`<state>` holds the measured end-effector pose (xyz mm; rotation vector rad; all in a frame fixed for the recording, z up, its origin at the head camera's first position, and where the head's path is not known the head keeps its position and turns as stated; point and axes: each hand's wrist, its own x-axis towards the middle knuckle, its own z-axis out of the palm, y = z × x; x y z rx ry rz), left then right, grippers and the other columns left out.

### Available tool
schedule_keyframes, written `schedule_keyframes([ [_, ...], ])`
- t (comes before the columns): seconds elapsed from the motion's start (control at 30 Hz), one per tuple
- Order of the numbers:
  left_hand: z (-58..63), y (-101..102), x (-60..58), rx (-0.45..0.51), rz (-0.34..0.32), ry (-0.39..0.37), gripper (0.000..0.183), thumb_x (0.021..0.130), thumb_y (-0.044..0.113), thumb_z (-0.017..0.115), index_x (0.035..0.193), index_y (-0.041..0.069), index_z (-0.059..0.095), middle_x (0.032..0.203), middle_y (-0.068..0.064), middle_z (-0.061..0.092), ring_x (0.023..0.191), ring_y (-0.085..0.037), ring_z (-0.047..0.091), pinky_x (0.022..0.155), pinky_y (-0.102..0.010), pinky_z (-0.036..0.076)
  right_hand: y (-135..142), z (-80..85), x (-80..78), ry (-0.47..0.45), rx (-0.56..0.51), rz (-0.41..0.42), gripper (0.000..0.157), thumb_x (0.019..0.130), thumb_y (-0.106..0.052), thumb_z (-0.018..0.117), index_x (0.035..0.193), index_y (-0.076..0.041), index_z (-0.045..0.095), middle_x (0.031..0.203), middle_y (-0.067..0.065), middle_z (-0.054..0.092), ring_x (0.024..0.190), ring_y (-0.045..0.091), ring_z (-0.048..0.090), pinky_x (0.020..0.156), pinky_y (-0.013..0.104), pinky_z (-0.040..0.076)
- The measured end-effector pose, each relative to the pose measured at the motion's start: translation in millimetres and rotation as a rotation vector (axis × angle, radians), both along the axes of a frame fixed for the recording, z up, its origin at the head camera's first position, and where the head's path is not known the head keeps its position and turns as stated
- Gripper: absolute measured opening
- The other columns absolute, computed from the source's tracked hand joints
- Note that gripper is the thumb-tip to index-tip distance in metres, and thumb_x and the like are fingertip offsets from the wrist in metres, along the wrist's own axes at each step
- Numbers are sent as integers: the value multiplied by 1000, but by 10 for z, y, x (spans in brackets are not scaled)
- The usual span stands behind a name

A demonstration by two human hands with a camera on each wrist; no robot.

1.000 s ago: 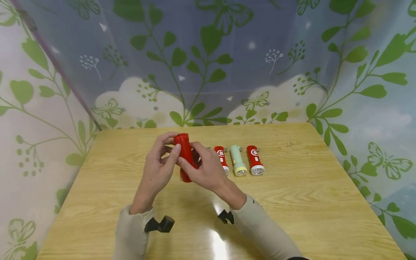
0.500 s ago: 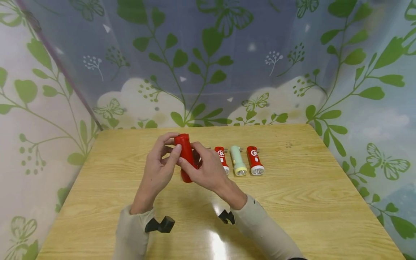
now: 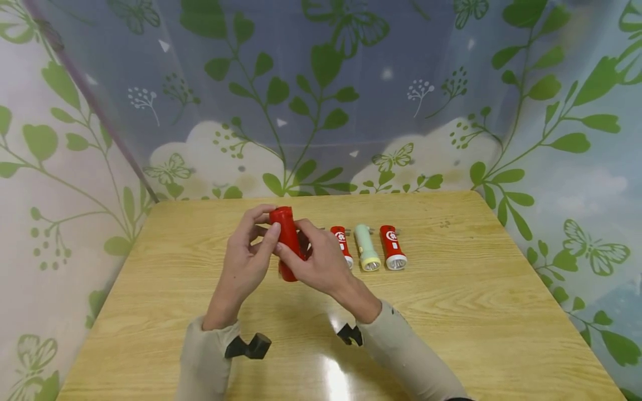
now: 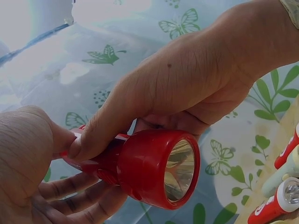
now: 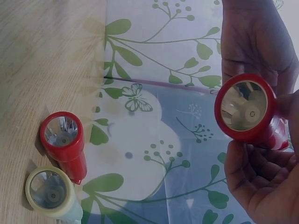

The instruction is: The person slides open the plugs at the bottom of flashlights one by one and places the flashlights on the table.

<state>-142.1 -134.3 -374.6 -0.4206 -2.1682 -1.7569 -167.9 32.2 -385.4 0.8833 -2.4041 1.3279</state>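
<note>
Both hands hold one red flashlight above the table, tilted. Its wide red head and clear lens show in the left wrist view. My left hand grips it from the left, thumb laid along the body and fingers behind it. From the other side my right hand holds it, its thumb across the middle. Behind the right hand lie a red flashlight, a pale green flashlight and another red flashlight in a row. The right hand partly covers the nearest of these.
A wooden table stretches out on both sides of the hands. Printed curtains with leaves and butterflies form the back wall and the sides. A metal prong beside the right hand has its source hidden.
</note>
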Motion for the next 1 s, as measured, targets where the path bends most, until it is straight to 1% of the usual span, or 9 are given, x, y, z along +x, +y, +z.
schedule_keyframes([
  [0.17, 3, 9, -1, 1, 4, -1, 35, 103, 16, 58, 139, 17, 54, 122, -14, 62, 89, -22, 63, 74, -25, 62, 1, 0, -8, 5, 0, 6, 31, 95, -33, 67, 113, -8, 64, 79, 2, 69, 61, 13, 61, 53, 20, 52],
  [0.47, 4, 17, 5, -7, 6, -4, 34, 104, 17, 57, 138, 16, 55, 121, -13, 62, 90, -24, 63, 74, -25, 62, 5, 8, 9, -11, 21, 4, 32, 95, -34, 66, 114, -8, 63, 81, 2, 69, 63, 11, 60, 54, 20, 53],
  [0.83, 22, 2, 22, -49, -13, -11, 34, 105, 18, 54, 139, 15, 54, 123, -13, 61, 91, -25, 63, 74, -24, 61, -2, 13, 20, -27, 41, 4, 34, 95, -36, 66, 114, -8, 63, 81, 2, 70, 64, 16, 63, 54, 19, 52],
  [1.0, 26, -4, 25, -60, -18, -11, 34, 106, 19, 53, 139, 16, 54, 123, -12, 61, 91, -25, 62, 75, -24, 61, -8, 17, 24, -24, 48, 0, 34, 95, -36, 66, 115, -8, 63, 81, 2, 70, 63, 14, 64, 54, 19, 52],
])
